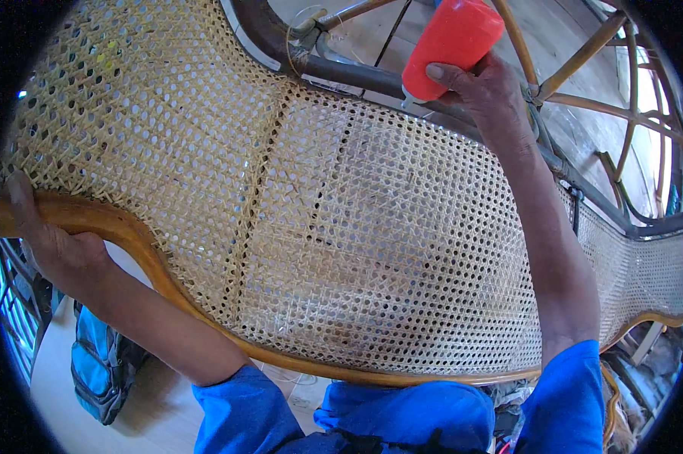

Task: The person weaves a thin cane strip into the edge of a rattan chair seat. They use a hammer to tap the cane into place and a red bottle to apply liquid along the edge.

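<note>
A sheet of woven cane webbing (pixel 372 250) stretches across a curved wooden frame (pixel 137 227) in front of me. My right hand (pixel 485 94) is wrapped round a red squeeze bottle (pixel 455 45), tilted so its pale nozzle points down at the far edge of the webbing. I cannot tell whether the nozzle touches the cane. At the far left, my left hand (pixel 57 242) rests on the frame's near rail beside the cane edge; its thumb and part of the hand show, but the other fingers are hidden.
Beyond the webbing runs a dark rail (pixel 357 74), with bamboo or rattan poles (pixel 584 57) lashed together at the upper right. A blue and black backpack (pixel 95 363) lies on the floor at lower left. More caned frame (pixel 644 268) continues to the right.
</note>
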The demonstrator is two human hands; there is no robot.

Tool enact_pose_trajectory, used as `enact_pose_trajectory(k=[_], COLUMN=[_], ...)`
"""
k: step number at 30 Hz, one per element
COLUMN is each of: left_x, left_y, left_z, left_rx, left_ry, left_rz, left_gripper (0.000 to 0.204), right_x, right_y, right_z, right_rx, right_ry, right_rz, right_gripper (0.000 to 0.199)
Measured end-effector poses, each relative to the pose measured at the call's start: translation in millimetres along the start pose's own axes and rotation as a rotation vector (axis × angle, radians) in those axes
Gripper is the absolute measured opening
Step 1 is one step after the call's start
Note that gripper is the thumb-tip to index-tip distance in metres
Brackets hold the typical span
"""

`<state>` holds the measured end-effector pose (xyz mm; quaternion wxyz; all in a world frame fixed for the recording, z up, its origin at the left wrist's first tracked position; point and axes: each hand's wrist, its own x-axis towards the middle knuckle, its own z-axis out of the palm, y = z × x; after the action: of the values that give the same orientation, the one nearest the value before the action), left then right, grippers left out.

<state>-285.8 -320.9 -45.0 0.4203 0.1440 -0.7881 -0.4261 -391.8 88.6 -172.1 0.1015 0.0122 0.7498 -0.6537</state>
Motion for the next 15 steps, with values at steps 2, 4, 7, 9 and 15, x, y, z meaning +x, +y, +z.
enact_pose_trajectory(k=[2, 4, 7, 9, 15], left_x=[4.3, 6.2, 2.3, -4.0, -7.9], left_y=[-9.1, -13.9, -9.0, 7.3, 10.1], left_z=[-14.1, -24.0, -18.6, 2.3, 8.0], left_rx=[0.157, 0.334, 0.451, 0.394, 0.34], left_ry=[-0.052, -0.112, -0.095, -0.008, 0.008], left_rz=[0.14, 0.294, 0.352, 0.27, 0.223], left_gripper=[0.048, 0.041, 0.04, 0.047, 0.049], right_x=[3.5, 4.3, 3.3, 3.1, 2.2], right_y=[6.8, 10.0, 10.8, 12.6, 10.6], right_z=[-1.4, -0.9, 2.6, 1.0, 8.5], right_rx=[0.024, 0.031, 0.018, 0.007, -0.087], right_ry=[-0.047, -0.072, -0.081, -0.09, -0.07], right_rz=[0.013, 0.026, 0.036, 0.039, 0.021], right_gripper=[0.045, 0.047, 0.049, 0.048, 0.045])
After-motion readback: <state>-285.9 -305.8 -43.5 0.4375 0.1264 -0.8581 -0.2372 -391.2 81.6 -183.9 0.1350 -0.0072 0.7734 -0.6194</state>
